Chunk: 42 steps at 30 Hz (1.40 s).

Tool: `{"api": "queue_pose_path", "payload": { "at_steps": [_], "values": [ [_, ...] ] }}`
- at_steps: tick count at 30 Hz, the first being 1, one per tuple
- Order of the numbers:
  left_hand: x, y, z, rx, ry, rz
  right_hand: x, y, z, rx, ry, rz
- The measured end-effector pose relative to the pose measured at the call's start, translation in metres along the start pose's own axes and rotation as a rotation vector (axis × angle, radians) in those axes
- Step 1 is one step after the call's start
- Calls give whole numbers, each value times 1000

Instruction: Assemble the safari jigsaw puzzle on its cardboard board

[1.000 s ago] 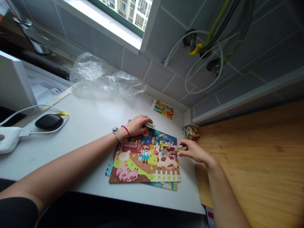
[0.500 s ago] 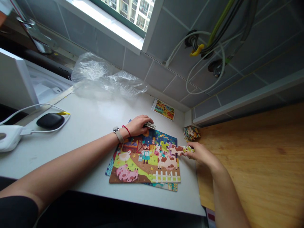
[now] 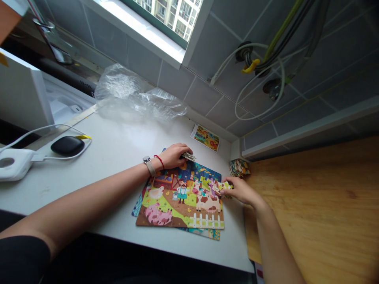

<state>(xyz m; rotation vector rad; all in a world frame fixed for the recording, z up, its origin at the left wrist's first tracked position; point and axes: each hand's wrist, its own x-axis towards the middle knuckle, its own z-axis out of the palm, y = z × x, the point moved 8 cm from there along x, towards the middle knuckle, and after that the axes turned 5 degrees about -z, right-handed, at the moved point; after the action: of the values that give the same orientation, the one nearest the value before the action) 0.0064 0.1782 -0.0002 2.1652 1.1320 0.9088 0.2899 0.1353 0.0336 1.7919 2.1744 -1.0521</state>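
Note:
A farm jigsaw puzzle (image 3: 180,209) with a pig, a hen, a farmer and a cow lies on the white counter, overlapping another picture board (image 3: 211,234) underneath. My left hand (image 3: 174,155) rests at the puzzle's upper left edge, closed on a small stack of puzzle pieces (image 3: 188,156). At the right edge, beside the cow, my right hand (image 3: 235,188) is closed on puzzle pieces (image 3: 225,188) with green and brown print. Some loose pieces (image 3: 209,184) lie on top of the puzzle near those fingers.
A pile of pieces (image 3: 239,168) stands in the corner by the wall, near a small picture card (image 3: 205,137). Crumpled clear plastic (image 3: 133,96) lies at the back. On the left are a black case (image 3: 67,146), a white charger (image 3: 16,163) and its cable.
My right hand has moved slightly left, drawing its pieces closer over the puzzle's right edge. My left hand stays in place. The camera view has shifted a little.

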Motion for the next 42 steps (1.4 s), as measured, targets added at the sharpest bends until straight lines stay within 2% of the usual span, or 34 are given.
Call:
{"api": "queue_pose_path", "payload": {
  "at_steps": [5,10,13,17,20,22,28,36,42],
  "values": [
    [0,1,0,-6,-7,6,14,14,9,-70,86,28],
    [1,1,0,-1,-7,-6,10,17,11,-119,76,67],
    [0,2,-1,-1,-8,-6,5,9,4,-132,104,42],
    [0,2,-1,-7,-9,-3,-2,-15,-4,-87,114,-69],
    [0,1,0,-9,-9,-2,1,-37,6,13,27,-147],
    [0,0,0,-8,-8,-5,8,-47,16,16,-19,-143],
    [0,0,2,-6,-12,-7,27,-48,32,-210,-8,-64],
    [0,-1,1,-13,-8,-8,18,-44,31,-179,24,-35],
    [0,-1,1,-14,-10,-5,14,-46,31,-196,-37,-67]
  ]
}}
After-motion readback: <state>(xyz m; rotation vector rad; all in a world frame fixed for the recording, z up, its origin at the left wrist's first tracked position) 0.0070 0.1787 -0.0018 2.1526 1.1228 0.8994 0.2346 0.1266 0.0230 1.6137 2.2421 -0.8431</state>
